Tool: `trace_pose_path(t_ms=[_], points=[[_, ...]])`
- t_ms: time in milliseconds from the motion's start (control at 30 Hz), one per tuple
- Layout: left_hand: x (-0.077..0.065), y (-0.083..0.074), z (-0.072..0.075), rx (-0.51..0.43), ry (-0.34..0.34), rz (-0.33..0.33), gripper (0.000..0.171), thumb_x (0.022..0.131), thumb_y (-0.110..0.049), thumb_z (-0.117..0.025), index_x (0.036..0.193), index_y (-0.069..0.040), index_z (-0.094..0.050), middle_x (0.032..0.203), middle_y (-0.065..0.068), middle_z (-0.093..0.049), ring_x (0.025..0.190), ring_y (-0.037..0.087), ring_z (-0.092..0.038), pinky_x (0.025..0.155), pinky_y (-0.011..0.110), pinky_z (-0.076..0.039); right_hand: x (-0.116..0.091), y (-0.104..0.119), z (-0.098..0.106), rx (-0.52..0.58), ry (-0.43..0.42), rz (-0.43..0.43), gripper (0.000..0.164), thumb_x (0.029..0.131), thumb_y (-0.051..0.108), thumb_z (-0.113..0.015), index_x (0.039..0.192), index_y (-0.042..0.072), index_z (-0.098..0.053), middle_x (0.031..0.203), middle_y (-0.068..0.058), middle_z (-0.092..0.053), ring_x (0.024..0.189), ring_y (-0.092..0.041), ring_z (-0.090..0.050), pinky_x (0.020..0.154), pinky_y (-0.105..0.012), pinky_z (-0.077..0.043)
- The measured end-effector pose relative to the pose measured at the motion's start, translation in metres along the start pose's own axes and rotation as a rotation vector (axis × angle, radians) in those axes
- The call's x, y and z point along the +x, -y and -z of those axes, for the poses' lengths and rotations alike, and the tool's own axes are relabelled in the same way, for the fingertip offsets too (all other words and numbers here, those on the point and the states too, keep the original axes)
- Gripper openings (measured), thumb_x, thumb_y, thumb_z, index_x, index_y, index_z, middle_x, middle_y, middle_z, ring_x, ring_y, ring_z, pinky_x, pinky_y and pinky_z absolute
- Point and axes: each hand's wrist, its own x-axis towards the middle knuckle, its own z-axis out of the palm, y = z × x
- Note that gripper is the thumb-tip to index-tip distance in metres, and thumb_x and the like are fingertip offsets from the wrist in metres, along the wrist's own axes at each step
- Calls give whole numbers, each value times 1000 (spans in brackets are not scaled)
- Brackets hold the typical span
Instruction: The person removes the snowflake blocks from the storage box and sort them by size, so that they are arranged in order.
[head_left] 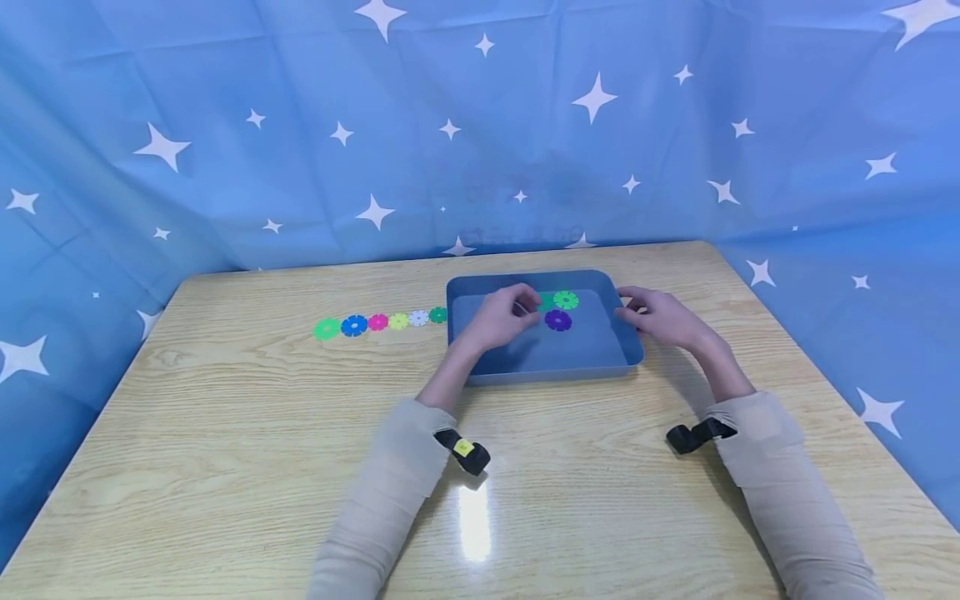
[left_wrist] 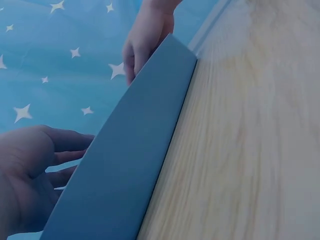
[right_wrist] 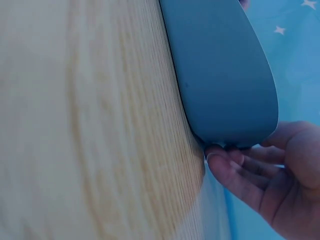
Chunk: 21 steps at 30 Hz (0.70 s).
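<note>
In the head view a blue-grey tray (head_left: pixel 555 375) holds a dark green flower disc (head_left: pixel 546 302), a light green disc (head_left: pixel 566 300) and a purple disc (head_left: pixel 558 320). My left hand (head_left: pixel 504 317) is over the tray's left half, fingers loosely bent, thumb apart from the index finger. Its fingertips come right up to the dark green disc; in the left wrist view the tray wall hides them. With thumb and fingers, my right hand (head_left: pixel 663 317) grips the tray's right rim. The right wrist view has its fingertips (right_wrist: pixel 217 157) against the outer wall at the corner.
Left of the tray, a row of flower discs runs along the wooden table (head_left: pixel 247 433): light green (head_left: pixel 327 328), blue (head_left: pixel 354 325), pink (head_left: pixel 378 322), yellow (head_left: pixel 398 321), white (head_left: pixel 418 318) and green (head_left: pixel 438 314). A blue star-patterned curtain (head_left: pixel 300 167) hangs behind the table.
</note>
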Motion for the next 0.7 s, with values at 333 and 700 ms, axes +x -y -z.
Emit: trace_pose_path(t_ms=[333, 700], points=[[16, -4, -27, 40, 42, 35, 38, 101, -14, -64, 137, -5, -60, 135, 12, -60, 107, 23, -61, 86, 31, -52, 1, -1, 0, -3, -3, 3, 55, 108, 22, -50, 150, -9, -36, 115, -27, -62, 96, -33, -64, 81, -46, -55], [21, -5, -41, 150, -25, 76, 35, 95, -10, -72, 130, -8, -68, 125, 10, -62, 106, 22, -62, 89, 27, -50, 0, 1, 0, -5, 5, -2, 55, 108, 23, -50, 151, -9, -35, 116, -27, -61, 95, -33, -64, 81, -47, -55]])
